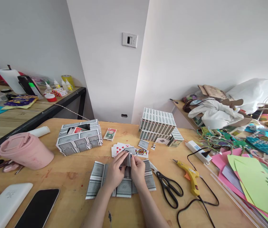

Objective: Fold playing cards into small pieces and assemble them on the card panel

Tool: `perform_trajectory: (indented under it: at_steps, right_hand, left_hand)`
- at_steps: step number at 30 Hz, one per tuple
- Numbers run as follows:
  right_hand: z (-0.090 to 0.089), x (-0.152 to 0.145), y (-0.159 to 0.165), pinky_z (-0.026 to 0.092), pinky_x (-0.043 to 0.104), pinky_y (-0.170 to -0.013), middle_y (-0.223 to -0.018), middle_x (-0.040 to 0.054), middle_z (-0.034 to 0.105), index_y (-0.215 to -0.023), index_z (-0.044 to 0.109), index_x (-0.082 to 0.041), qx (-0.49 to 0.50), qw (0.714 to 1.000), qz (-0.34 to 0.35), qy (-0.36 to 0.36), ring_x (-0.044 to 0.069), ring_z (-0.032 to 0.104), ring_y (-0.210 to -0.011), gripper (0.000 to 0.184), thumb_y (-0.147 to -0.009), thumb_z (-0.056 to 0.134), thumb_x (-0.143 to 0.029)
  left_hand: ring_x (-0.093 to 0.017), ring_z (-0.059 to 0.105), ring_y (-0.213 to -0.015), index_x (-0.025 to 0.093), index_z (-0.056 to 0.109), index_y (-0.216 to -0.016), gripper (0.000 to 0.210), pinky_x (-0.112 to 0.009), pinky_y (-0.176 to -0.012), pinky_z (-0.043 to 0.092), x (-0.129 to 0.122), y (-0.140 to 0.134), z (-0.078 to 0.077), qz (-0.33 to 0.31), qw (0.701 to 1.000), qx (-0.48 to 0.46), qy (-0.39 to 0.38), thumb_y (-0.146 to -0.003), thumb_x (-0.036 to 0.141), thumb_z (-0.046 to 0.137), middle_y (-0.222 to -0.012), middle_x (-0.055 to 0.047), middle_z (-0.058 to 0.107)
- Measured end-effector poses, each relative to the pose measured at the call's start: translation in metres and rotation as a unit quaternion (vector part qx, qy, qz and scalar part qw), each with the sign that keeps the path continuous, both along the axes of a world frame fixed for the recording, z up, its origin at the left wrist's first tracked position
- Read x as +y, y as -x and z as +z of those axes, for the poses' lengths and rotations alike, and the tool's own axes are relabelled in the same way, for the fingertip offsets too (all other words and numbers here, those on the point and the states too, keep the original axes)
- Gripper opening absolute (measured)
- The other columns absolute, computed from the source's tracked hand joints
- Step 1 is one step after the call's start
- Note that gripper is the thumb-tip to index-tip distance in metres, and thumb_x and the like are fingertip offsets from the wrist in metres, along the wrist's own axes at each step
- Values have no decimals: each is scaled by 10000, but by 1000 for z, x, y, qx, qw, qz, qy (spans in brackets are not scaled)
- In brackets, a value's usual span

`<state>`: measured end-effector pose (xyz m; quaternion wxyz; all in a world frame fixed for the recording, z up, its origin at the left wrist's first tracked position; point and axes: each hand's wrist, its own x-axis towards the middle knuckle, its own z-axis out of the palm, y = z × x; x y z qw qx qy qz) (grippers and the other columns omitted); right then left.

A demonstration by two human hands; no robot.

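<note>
Both hands meet at the middle of the table over a flat panel of joined playing cards [124,187], patterned backs upward. My left hand [116,171] is closed with its fingertips on a playing card [126,160] that stands up between the hands. From the other side my right hand [137,169] pinches that same card by its edge. The fingers partly hide it. Just beyond the fingertips lie loose playing cards [118,148], some face up, including a face card [141,152]. Black-handled scissors [168,187] rest right of the panel.
A yellow glue gun [191,177] with a trailing cord lies at right, near a power strip [198,151]. Card boxes [157,123] are stacked at the back. A card-covered box [80,137], pink tumbler [26,150] and phone [39,207] stand or lie at left. Coloured paper [255,180] covers the right.
</note>
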<state>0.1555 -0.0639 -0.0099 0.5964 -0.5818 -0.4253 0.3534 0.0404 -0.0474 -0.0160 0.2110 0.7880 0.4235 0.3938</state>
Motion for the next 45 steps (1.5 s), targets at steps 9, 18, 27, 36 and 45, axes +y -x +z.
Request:
perform_trajectory:
  at_steps: [9, 18, 27, 36, 45]
  right_hand:
    - [0, 2, -13, 394, 217, -534, -571, 14, 591, -673, 663, -124, -69, 996, 14, 48, 130, 506, -537, 418, -771, 492, -493]
    - [2, 5, -21, 486, 275, -569, -625, 32, 623, -660, 664, -140, 122, 979, 142, 83, 166, 570, -588, 395, -625, 632, -532]
    - [-7, 4, -14, 428, 226, -483, -574, 27, 595, -637, 647, -120, 33, 996, 63, 55, 135, 522, -533, 369, -708, 578, -475]
    - [3, -1, -10, 502, 308, -669, -733, 53, 667, -840, 662, -132, 78, 990, 121, 3, 205, 622, -721, 344, -728, 578, -446]
    - [-3, -5, -2, 514, 331, -707, -839, 87, 711, -926, 667, -145, -74, 996, 47, -22, 233, 662, -760, 279, -747, 564, -333]
  left_hand:
    - [-213, 406, -1218, 254, 411, -1272, 589, -427, -1025, 355, 0, 1, 7, -19, 999, 10, 37, -720, 57, 468, -1294, -52, 456]
    - [-201, 426, -1197, 250, 441, -1228, 559, -405, -1009, 375, 1, 0, 10, 18, 999, -27, 31, -715, 30, 444, -1248, -48, 487]
    - [-222, 449, -1165, 244, 446, -1209, 565, -427, -989, 390, 0, 0, 11, 34, 999, -14, 14, -689, 25, 470, -1219, -60, 491]
    - [-216, 429, -1184, 234, 429, -1230, 530, -409, -1001, 373, 1, 0, 12, 70, 997, -30, 16, -730, 62, 470, -1232, -64, 477]
    - [-218, 448, -1165, 237, 454, -1224, 504, -411, -988, 388, 3, 0, 11, 81, 996, -23, 1, -746, 76, 470, -1224, -62, 491]
